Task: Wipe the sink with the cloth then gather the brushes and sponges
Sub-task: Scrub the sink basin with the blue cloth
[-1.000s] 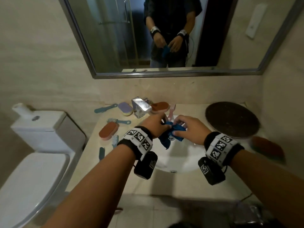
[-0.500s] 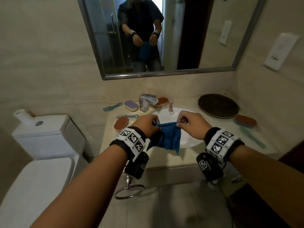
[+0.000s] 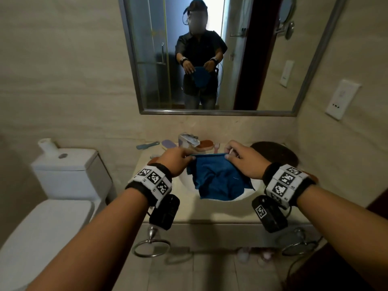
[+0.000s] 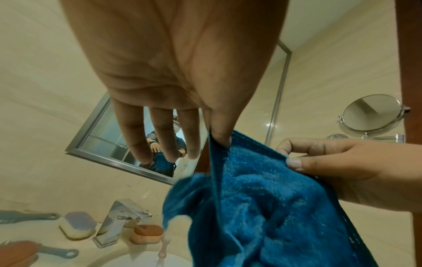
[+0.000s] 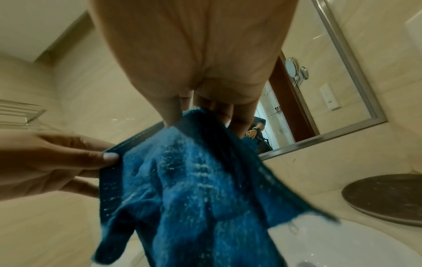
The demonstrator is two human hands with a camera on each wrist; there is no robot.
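Blue terry cloth (image 3: 218,179), bunched between the hands a second ago, now drawn out flat along its top hem and hanging above the sink (image 3: 241,198). Left hand (image 3: 176,161) pinching one corner, remaining fingers straight; right hand (image 3: 244,161) pinching the other. Wiping not yet begun. Farther back, ungathered: brushes (image 4: 29,216), sponges (image 4: 147,234), beside the faucet (image 4: 123,218).

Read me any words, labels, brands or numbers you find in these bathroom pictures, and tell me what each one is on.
No text can be read.
Left wristband: black-and-white square code patterns, tiny characters beside them too small to read.
Right wristband: the same patterns, small marks unreadable.
Wall socket plate: no legible marking.
Blue cloth, faucet, toilet tank: no lettering shows.
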